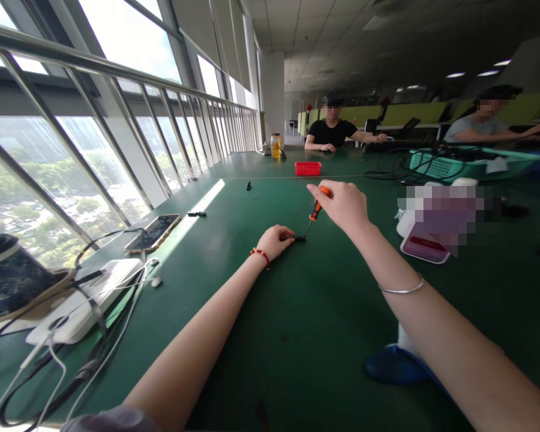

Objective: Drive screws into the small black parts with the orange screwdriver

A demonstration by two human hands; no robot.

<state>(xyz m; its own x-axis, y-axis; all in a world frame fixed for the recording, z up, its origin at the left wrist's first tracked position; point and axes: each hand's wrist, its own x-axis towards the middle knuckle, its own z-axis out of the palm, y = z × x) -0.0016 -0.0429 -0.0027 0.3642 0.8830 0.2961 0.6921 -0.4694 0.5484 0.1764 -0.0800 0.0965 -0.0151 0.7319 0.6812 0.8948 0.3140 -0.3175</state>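
My right hand (342,203) is closed round an orange-handled screwdriver (315,210), held tilted with its tip down on a small black part (299,238) on the green table (297,312). My left hand (274,240) is closed and pinches that black part from the left, holding it against the table. A red bead bracelet sits on my left wrist and a silver bangle on my right.
A phone (153,231), earphones, cables and a white device (78,303) lie at the left by the railing. Small black parts (197,213) and a red tray (308,168) lie farther off. Two people sit at the far end. A white and pink box (425,240) stands to the right.
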